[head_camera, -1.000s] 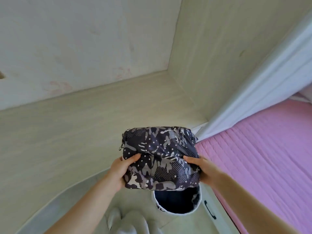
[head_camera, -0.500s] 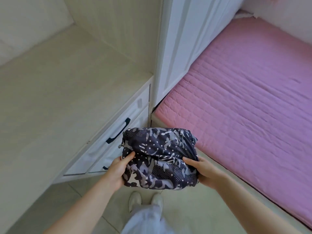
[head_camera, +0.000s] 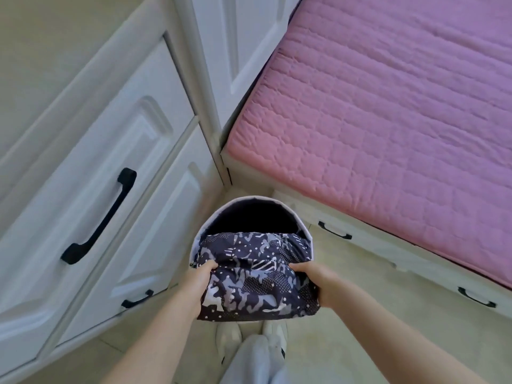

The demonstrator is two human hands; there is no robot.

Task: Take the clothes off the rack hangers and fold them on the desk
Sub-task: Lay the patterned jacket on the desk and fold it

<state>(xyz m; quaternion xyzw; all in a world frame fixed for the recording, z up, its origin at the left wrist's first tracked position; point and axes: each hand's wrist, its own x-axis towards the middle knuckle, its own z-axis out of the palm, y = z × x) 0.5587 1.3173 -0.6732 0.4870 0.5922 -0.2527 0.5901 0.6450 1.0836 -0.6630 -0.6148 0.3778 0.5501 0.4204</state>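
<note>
Bundle: the folded camouflage jacket [head_camera: 256, 275], carried beside the desk 1 second ago, now hangs over the round basket [head_camera: 303, 225] mouth. My left hand [head_camera: 198, 281] and right hand [head_camera: 318, 281] grip its 2 sides. I judge this garment's folding finished, with stowing next.

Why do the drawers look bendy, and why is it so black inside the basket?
Head view: the wide-angle lens curves the straight edges of the drawers, most toward the picture's sides. Head view: the basket has tall walls that shade its inside, so it shows as dark. Head view: soft even light, no glare; the folded jacket is slightly blurred.
</note>
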